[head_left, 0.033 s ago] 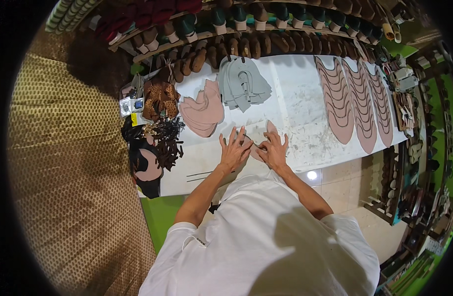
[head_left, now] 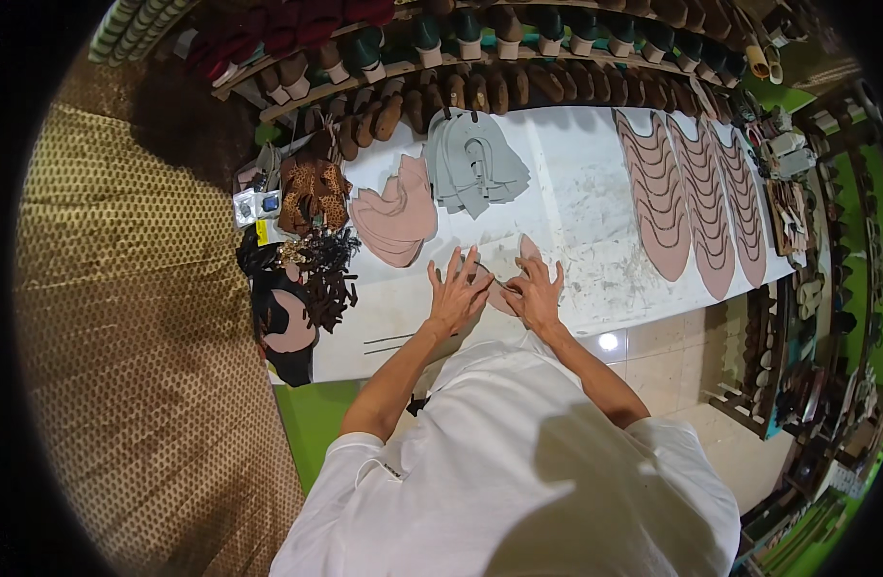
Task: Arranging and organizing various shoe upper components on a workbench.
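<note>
My left hand (head_left: 458, 288) and my right hand (head_left: 538, 288) lie flat, side by side, fingers spread, on a small pink cut piece (head_left: 528, 248) near the front edge of the white worktable (head_left: 595, 192). Both palms press on the piece and hide most of it; only its top tip and a bit between the hands show. Neither hand grips anything.
Behind my left hand lie a stack of pink cut pieces (head_left: 398, 216) and a grey stack (head_left: 475, 168). Rows of overlapping pink pieces (head_left: 663, 202) fill the table's right. Leopard-print pieces (head_left: 315, 192) and dark straps (head_left: 326, 274) lie at the left; shoe lasts (head_left: 480, 87) line the back shelves.
</note>
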{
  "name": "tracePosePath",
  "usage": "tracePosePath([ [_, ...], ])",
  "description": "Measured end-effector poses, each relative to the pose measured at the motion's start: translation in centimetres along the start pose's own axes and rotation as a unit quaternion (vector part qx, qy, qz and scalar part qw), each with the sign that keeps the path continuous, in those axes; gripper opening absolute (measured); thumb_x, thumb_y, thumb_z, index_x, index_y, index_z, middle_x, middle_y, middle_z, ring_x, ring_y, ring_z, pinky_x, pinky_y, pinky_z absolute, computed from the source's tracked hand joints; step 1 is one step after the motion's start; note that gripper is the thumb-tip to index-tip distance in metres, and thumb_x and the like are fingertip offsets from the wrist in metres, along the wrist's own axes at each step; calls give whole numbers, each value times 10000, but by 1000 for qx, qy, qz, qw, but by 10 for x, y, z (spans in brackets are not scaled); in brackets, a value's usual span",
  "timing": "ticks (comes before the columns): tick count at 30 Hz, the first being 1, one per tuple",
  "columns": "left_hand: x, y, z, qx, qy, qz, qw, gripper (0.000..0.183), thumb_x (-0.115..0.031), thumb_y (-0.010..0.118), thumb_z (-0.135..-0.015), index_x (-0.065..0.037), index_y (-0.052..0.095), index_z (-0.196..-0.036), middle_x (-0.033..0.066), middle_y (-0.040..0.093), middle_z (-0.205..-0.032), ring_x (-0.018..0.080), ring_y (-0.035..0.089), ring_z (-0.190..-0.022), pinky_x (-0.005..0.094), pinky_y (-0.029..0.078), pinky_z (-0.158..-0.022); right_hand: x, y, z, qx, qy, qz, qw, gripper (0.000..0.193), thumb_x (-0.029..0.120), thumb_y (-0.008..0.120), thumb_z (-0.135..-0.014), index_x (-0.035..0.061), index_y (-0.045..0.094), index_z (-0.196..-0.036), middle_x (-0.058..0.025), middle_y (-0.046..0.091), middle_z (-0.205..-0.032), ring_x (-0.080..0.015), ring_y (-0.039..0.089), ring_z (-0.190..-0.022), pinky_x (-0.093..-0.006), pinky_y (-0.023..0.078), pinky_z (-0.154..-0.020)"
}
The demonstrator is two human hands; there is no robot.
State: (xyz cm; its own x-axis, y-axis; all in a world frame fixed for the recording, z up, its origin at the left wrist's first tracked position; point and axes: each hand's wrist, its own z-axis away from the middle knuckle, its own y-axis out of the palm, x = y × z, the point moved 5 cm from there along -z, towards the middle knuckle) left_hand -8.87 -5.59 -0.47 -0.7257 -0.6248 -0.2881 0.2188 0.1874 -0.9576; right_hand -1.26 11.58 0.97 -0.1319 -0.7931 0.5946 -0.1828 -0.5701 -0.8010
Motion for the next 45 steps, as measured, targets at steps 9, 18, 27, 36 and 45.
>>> tracePosePath([
  [9, -3, -5, -2, 10, 2, 5, 1000, 393, -344, 702, -972, -347, 659, -1363, 101, 166, -1746, 380, 138, -1587, 791, 123, -1117, -4, 8, -3, 20, 1, -4, 1000, 111, 209, 782, -809, 110, 810, -850, -56, 602, -1389, -292, 426, -1430, -693, 102, -1199],
  [18, -8, -5, -4, -21, 9, 28, 999, 377, -296, 714, -958, -341, 680, -1331, 97, 195, -1741, 381, 185, -1575, 780, 145, -1111, -4, 8, -8, 21, -13, 11, 1000, 99, 199, 766, -812, 108, 800, -832, -51, 613, -1353, -289, 440, -1415, -703, 91, -1193],
  [27, -12, -1, -6, 5, 35, -9, 999, 350, -262, 701, -965, -341, 690, -1306, 86, 210, -1737, 382, 222, -1562, 789, 148, -1104, -9, 6, -14, 24, -26, 22, 999, 92, 213, 777, -797, 132, 810, -826, -28, 620, -1326, -261, 453, -1395, -708, 96, -1186],
  [36, -19, -4, -1, 13, 11, 1, 1000, 438, -218, 698, -940, -339, 647, -1357, 102, 196, -1737, 398, 198, -1568, 793, 166, -1088, -11, 6, -21, 43, -32, 36, 998, 98, 228, 766, -792, 147, 817, -813, -19, 620, -1319, -237, 452, -1386, -715, 103, -1174],
  [45, -29, -6, 2, 19, -7, 24, 1000, 445, -221, 627, -956, -285, 644, -1396, 110, 194, -1736, 394, 176, -1580, 796, 132, -1110, -10, 7, -29, 85, -48, 69, 993, 80, 214, 771, -778, 167, 824, -814, -15, 628, -1325, -241, 445, -1399, -719, 102, -1185],
])
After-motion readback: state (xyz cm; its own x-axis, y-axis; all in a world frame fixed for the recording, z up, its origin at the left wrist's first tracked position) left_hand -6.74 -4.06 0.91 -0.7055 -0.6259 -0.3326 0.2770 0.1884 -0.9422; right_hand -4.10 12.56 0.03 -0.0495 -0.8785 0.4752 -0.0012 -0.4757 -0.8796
